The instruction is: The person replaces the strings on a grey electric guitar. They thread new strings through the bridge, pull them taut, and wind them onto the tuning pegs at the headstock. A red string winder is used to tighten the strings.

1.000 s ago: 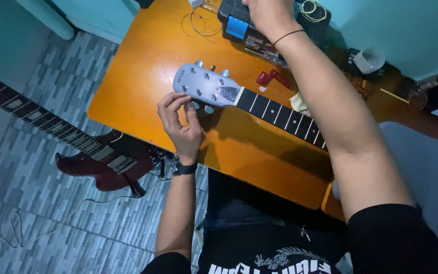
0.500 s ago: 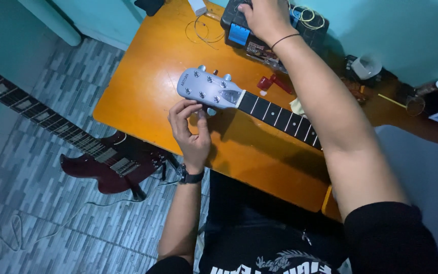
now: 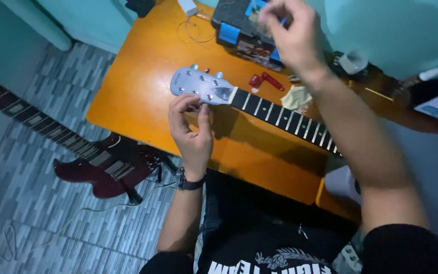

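Observation:
A guitar neck with a silver-grey headstock (image 3: 198, 86) and a dark fretboard (image 3: 285, 119) lies across the orange table (image 3: 143, 96). My left hand (image 3: 192, 133), with a black watch on the wrist, reaches up to the near edge of the headstock. Its thumb and fingers pinch a tuning peg there. My right hand (image 3: 292, 38) is raised above the far side of the table and is blurred. Its fingers are bunched together, and whether they hold anything is unclear.
A dark box with blue parts (image 3: 239, 33) stands at the table's far edge, with a thin wire coil (image 3: 198, 30) beside it. A red string winder (image 3: 263, 80) and a crumpled cloth (image 3: 297, 96) lie beyond the neck. A dark red electric guitar (image 3: 102, 172) rests on the tiled floor at left.
My right hand has lifted away from the dark box and come toward me. My left hand's fingers have gone back up onto the headstock's near edge.

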